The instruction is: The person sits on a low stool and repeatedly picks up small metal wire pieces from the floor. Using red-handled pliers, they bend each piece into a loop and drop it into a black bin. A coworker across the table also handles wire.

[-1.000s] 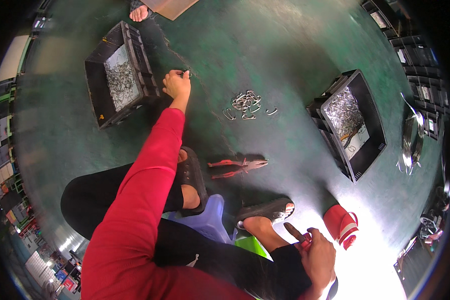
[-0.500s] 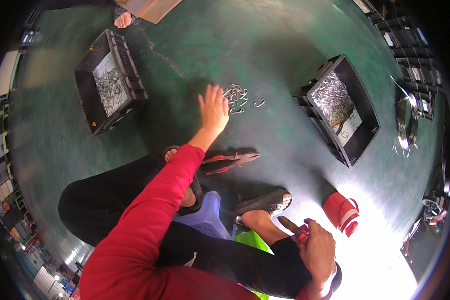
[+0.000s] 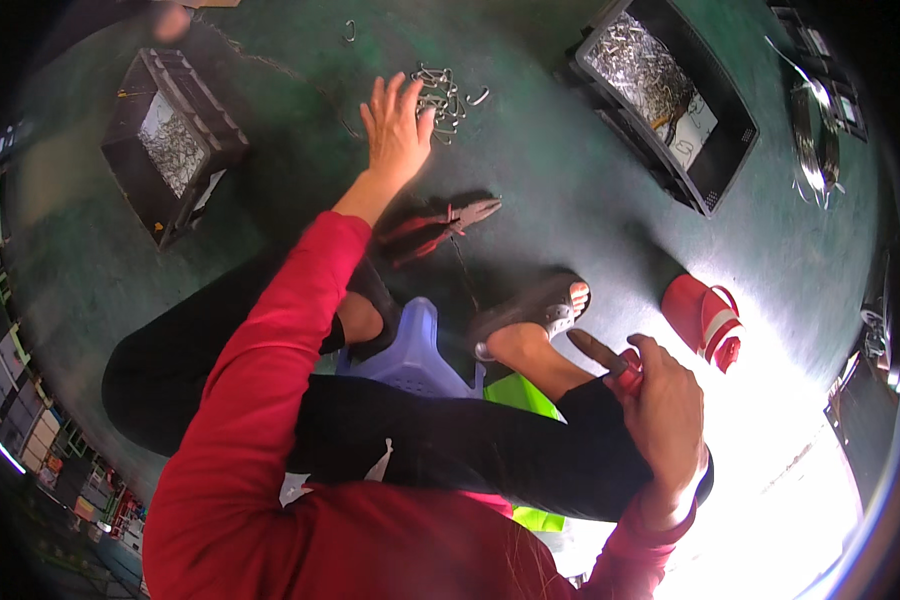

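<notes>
My left hand reaches forward over the green floor, fingers spread. Its fingertips are at the near-left edge of a small pile of bent metal hooks; whether they touch is hard to tell. One loose hook lies just right of the pile, another hook farther off beyond my hand. In my right hand, above my knee, are red-handled pliers, dark jaws pointing up and left; the palm hides most of the handles. A second pair of red-handled pliers rests on the floor between my feet and the pile.
A black crate with metal pieces stands at left; another black crate with more stands at right. Near my right foot is a red bucket. Wire coils lie at far right. A blue plastic stool is between my legs.
The view has tilted, so the floor things appear higher. My left hand stays by the pile, fingers more spread. A lone hook now shows beyond it. My right hand still holds the pliers.
</notes>
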A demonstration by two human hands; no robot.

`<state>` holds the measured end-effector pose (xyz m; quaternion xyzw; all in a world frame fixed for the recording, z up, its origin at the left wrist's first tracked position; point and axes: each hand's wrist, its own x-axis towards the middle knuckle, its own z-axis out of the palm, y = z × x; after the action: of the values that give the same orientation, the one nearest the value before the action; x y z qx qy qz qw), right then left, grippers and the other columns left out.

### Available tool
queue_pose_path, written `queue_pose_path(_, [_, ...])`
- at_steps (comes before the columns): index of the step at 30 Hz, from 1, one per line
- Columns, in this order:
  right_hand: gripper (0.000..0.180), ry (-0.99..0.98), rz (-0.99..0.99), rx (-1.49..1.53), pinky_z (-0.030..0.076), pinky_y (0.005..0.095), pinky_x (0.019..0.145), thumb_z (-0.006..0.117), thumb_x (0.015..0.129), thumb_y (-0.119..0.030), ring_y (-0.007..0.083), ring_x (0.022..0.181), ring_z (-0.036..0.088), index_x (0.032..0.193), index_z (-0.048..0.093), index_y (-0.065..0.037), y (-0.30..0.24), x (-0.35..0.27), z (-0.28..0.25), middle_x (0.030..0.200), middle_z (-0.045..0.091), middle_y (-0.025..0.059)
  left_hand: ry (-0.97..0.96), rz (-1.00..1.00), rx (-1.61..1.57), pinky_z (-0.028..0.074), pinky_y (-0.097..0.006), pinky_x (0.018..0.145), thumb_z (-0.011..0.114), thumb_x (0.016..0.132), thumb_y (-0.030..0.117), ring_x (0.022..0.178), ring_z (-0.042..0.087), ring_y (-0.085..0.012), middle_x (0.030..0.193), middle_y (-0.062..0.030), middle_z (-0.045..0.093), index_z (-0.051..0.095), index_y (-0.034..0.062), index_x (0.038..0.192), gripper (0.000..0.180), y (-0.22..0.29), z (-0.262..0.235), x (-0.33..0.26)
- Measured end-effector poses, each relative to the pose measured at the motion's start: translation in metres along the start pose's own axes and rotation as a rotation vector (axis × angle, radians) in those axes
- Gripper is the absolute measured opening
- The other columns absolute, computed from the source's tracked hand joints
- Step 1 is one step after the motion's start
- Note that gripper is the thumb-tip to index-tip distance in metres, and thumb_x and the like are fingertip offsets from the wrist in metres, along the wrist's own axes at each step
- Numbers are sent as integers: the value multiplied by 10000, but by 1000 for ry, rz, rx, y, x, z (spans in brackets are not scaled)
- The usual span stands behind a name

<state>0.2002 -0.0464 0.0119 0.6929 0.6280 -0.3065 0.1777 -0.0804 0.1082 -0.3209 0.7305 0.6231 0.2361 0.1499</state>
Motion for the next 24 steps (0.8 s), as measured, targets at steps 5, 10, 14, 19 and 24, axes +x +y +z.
queue_pose_path(5, [387,8,-9,-11,493,446,708,742,769,-128,364,823,648,1108,569,-56,1,-1,2,889,675,148,145,99,-127,325,-547,1034,624,869,214,1284,376,-414,1329,-154,484,481,104,1294,462,11,-19,27])
queue_pose_path(10, [362,-38,59,-5,491,448,714,727,788,-140,378,830,642,1103,573,-53,2,-1,4,937,672,152,-254,-7,-463,470,-413,920,619,888,218,1067,591,-333,1169,-163,617,574,64,1218,367,37,-49,38])
queue_pose_path(14, [357,-89,-11,51,481,442,788,710,799,-149,388,914,618,1105,562,-40,17,10,19,975,642,183,-751,199,-356,508,-388,873,568,942,251,1049,638,-287,1141,-153,649,584,48,1208,335,60,-78,63])
queue_pose_path(19, [541,-378,-143,59,475,465,906,623,744,-117,390,1071,582,1256,472,-26,37,82,98,1154,588,241,-884,444,153,456,-429,970,563,925,216,1149,563,-339,1224,-156,600,582,43,1215,338,78,-167,112])
queue_pose_path(24, [687,-173,35,-91,446,503,966,757,699,-236,372,1228,477,1298,444,-114,12,144,204,1263,498,180,-669,507,203,454,-424,952,535,947,170,1126,561,-348,1185,-131,607,573,32,1183,276,84,-291,115])
